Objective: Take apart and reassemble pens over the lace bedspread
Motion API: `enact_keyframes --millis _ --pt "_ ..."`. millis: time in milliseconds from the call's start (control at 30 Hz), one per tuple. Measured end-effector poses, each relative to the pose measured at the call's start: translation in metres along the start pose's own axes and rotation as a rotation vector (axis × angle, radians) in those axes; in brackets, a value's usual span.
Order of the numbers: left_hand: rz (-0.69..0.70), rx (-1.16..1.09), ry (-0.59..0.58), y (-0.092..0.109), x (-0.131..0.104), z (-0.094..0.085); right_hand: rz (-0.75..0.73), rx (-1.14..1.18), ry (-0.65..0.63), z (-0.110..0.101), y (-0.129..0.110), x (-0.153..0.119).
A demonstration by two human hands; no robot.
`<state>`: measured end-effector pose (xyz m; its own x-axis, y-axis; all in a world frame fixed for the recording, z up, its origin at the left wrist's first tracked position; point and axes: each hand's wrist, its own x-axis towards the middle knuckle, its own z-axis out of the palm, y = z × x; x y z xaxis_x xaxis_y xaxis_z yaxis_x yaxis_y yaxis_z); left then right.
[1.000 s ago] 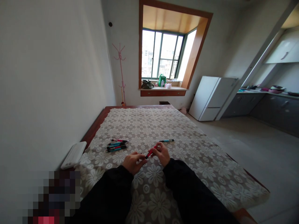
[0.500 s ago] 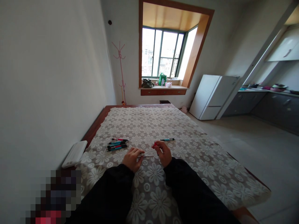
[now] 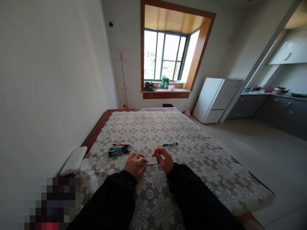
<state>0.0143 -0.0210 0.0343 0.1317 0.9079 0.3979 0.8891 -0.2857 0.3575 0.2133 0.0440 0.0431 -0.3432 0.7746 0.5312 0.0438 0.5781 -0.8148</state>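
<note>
Table (image 3: 98, 127) and the flowered cloth (image 3: 146, 124) over it fill the middle, their near part cut off by the frame and covered by two dark sleeves (image 3: 196, 188). Blocky pixels mask the near left corner. Far right stands a white refrigerator (image 3: 211, 100); on the left lies a white flat case (image 3: 74, 161), its purpose unreadable. Over the near half of the cloth, the left hand (image 3: 135, 164) is curled, thumb and fingers pinched on a thin white rod (image 3: 151, 164) whose left end they hide. The right hand (image 3: 164, 159), fingers bent together, grips a red piece (image 3: 156, 152), mostly concealed; whether it touches the rod's right end is hard to tell. Left of the hands, a bunch of pens (image 3: 119, 151) overlaps too much to count surely. One blue-and-black pen (image 3: 169, 144) lies alone, just beyond the right hand.
</note>
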Motion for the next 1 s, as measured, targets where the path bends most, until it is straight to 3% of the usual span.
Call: enact_keyframes --millis 100,400,700,1000 --pt "-0.017 0.027 0.009 -0.001 0.0 0.001 0.004 0.033 -0.035 0.001 -0.002 -0.001" --pt "0.003 0.033 -0.021 -0.002 0.001 0.002 0.042 0.067 0.046 0.001 0.002 0.003" --pt "-0.049 0.015 0.031 0.003 0.0 -0.005 -0.018 -0.131 0.043 0.001 0.01 0.002" --pt "0.042 0.035 0.009 0.003 0.001 -0.004 -0.054 -0.212 0.005 0.002 0.015 0.002"
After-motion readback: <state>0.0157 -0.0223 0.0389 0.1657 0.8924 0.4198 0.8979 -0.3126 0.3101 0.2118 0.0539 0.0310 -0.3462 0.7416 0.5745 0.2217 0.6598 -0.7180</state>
